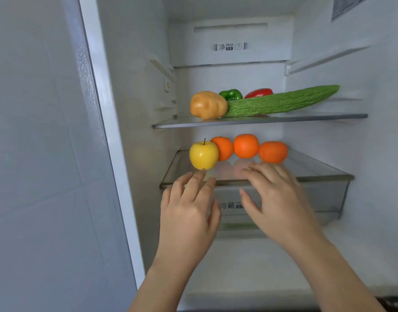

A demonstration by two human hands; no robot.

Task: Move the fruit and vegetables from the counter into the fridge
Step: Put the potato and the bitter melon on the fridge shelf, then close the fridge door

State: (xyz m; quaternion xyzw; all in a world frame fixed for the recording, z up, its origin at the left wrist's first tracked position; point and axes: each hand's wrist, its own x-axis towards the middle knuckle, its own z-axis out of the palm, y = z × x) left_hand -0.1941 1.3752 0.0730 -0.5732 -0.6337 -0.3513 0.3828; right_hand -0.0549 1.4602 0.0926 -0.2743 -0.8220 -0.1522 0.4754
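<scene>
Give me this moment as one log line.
left hand: open, empty | right hand: open, empty | lower shelf: apple, three oranges | upper shelf: potato, gourd, green pepper, red pepper

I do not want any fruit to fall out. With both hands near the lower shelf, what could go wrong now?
1. The yellow apple stands close to the front of the lower shelf, just beyond the left hand; a nudge might roll it off.
2. The right hand is near the rightmost orange; a bump could set it rolling.
3. The potato sits near the front edge of the upper shelf and might roll out.
</scene>
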